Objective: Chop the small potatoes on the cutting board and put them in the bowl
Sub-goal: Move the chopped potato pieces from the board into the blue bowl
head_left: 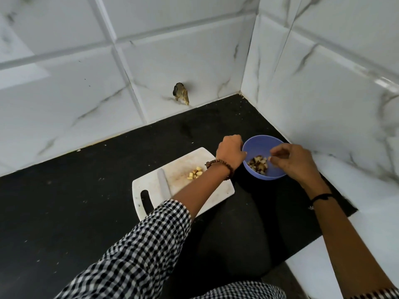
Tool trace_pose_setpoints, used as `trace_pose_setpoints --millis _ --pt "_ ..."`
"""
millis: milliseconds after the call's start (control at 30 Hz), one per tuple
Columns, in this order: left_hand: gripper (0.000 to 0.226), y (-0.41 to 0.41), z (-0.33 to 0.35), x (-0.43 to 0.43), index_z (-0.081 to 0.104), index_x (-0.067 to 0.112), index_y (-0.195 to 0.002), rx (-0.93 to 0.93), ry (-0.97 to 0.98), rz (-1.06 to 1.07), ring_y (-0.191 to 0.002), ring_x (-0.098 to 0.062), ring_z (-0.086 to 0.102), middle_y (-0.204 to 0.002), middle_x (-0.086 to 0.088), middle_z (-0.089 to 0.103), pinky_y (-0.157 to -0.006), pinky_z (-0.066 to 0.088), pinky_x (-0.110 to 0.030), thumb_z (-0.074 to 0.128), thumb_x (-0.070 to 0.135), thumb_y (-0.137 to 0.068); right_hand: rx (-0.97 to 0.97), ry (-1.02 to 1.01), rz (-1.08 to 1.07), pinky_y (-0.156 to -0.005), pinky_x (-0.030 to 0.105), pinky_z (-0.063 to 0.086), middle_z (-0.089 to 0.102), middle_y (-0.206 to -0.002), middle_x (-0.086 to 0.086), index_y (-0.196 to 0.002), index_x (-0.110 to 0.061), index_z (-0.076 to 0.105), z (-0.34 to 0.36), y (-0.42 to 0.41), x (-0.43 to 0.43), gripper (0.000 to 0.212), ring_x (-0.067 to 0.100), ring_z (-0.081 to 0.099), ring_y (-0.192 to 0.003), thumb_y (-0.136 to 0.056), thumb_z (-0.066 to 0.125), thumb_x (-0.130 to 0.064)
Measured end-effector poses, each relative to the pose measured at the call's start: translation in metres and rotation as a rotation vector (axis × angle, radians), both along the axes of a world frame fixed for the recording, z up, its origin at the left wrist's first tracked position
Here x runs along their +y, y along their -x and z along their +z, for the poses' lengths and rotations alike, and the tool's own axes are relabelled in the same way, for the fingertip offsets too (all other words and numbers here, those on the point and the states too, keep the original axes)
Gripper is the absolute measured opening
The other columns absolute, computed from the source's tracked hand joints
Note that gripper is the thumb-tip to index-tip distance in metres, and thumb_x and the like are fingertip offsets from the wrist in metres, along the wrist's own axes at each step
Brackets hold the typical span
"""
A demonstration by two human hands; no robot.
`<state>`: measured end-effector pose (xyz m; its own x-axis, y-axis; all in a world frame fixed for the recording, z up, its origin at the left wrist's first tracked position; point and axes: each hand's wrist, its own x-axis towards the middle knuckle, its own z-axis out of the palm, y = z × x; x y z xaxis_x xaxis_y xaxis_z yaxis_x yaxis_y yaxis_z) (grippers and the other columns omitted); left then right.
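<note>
Black desk [86,212] corner: left hand [230,151] grips bowl [259,143] rim, right hand [291,162] pinches a potato piece [269,158] over it; small pile [195,172] left on cutting board [194,156].

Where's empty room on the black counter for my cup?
The black counter left of the cutting board, up to the wall, is bare; so is the strip behind board and bowl. Crowded: left hand and right hand at the bowl, knife and potato pieces on the board.

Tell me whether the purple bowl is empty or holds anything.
Partly filled: chopped potato pieces lie in the bottom of the purple bowl, well below its rim.
</note>
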<state>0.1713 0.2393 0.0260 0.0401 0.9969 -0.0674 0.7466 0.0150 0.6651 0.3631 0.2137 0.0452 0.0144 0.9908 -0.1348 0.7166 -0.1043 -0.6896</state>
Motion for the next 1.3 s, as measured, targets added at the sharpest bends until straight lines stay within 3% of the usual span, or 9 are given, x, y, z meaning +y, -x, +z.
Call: trace_pose_setpoints --millis 133,267,467,633,833,967,1100,1233,1300 --pt "0.026 0.003 -0.004 -0.004 0.067 0.007 -0.096 -0.065 0.134 0.036 -0.076 -0.024 0.068 -0.087 -0.01 0.069 -0.071 0.06 -0.039 0.071 0.028 -0.083 0.028 -0.089 -0.042 -0.082 0.025 0.048 0.07 -0.099 0.006 -0.104 -0.008 0.07 -0.001 -0.004 -0.008 0.02 0.018 0.065 -0.09 -0.084 0.076 -0.007" --pt "0.012 0.006 -0.006 -0.009 0.072 0.003 -0.079 -0.125 0.173 0.054 -0.066 -0.023 0.07 -0.072 -0.013 0.07 -0.064 0.06 -0.042 0.069 0.015 -0.079 0.015 -0.117 -0.048 -0.078 0.021 0.046 0.07 -0.096 0.005 -0.103 -0.007 0.071 -0.003 -0.003 -0.014 0.021 0.016 0.064 -0.088 -0.084 0.076 -0.008" --pt "0.014 0.031 -0.001 -0.02 0.074 0.002 -0.084 -0.232 0.195 0.115 -0.071 -0.019 0.072 -0.078 -0.012 0.073 -0.071 0.061 -0.036 0.068 0.014 -0.084 0.015 -0.105 -0.014 -0.088 0.03 0.054 0.072 -0.101 0.006 -0.103 -0.007 0.071 -0.006 0.02 -0.02 0.018 0.018 0.067 -0.095 -0.085 0.074 -0.007" --pt "0.026 0.063 0.011 -0.033 0.072 0.001 -0.091 -0.304 0.209 0.106 -0.073 -0.018 0.072 -0.082 -0.013 0.073 -0.074 0.059 -0.026 0.064 0.026 -0.091 0.005 -0.137 0.033 -0.087 0.025 0.05 0.069 -0.099 0.0 -0.101 -0.012 0.07 0.003 0.071 -0.019 0.014 0.014 0.065 -0.094 -0.088 0.072 -0.014" --pt "0.015 0.118 -0.001 -0.048 0.072 0.007 -0.097 -0.068 0.13 0.143 -0.081 -0.017 0.068 -0.101 -0.009 0.07 -0.077 0.058 -0.029 0.067 0.012 -0.084 -0.015 -0.114 0.301 -0.069 0.007 0.04 0.066 -0.093 -0.008 -0.104 -0.018 0.068 0.002 0.129 -0.022 0.016 0.004 0.061 -0.086 -0.089 0.072 -0.017" --pt "0.042 0.14 -0.012 -0.06 0.061 0.011 -0.12 0.095 0.283 0.092 -0.104 -0.023 0.061 -0.12 -0.009 0.061 -0.091 0.052 -0.033 0.072 0.015 -0.08 -0.205 0.085 0.478 -0.083 0.022 0.049 0.066 -0.116 0.001 -0.123 -0.017 0.061 -0.014 0.158 -0.018 0.046 0.014 0.062 -0.1 -0.082 0.08 -0.028" --pt "0.071 0.144 -0.026 -0.067 0.049 0.014 -0.135 0.258 0.348 0.017 -0.114 -0.026 0.055 -0.128 -0.01 0.05 -0.096 0.047 -0.034 0.081 0.019 -0.072 -0.442 0.185 0.629 -0.099 0.036 0.045 0.041 -0.137 0.007 -0.139 -0.015 0.045 -0.03 0.171 -0.016 0.079 0.025 0.05 -0.121 -0.075 0.083 -0.041" --pt "0.041 0.14 -0.025 -0.069 0.068 0.017 -0.113 0.265 0.257 -0.077 -0.102 -0.023 0.06 -0.107 -0.006 0.066 -0.079 0.042 -0.024 0.077 0.016 -0.073 -0.33 0.145 0.732 -0.1 0.036 0.045 0.044 -0.132 0.005 -0.139 -0.018 0.049 -0.036 0.169 -0.016 0.071 0.025 0.054 -0.118 -0.078 0.081 -0.034" --pt "0.037 0.139 -0.026 -0.071 0.07 0.015 -0.109 0.237 0.229 -0.08 -0.099 -0.022 0.061 -0.103 -0.006 0.068 -0.08 0.044 -0.025 0.078 0.015 -0.073 -0.295 0.136 0.703 -0.1 0.036 0.046 0.047 -0.132 0.002 -0.137 -0.02 0.052 -0.037 0.165 -0.016 0.067 0.022 0.055 -0.117 -0.078 0.081 -0.035"
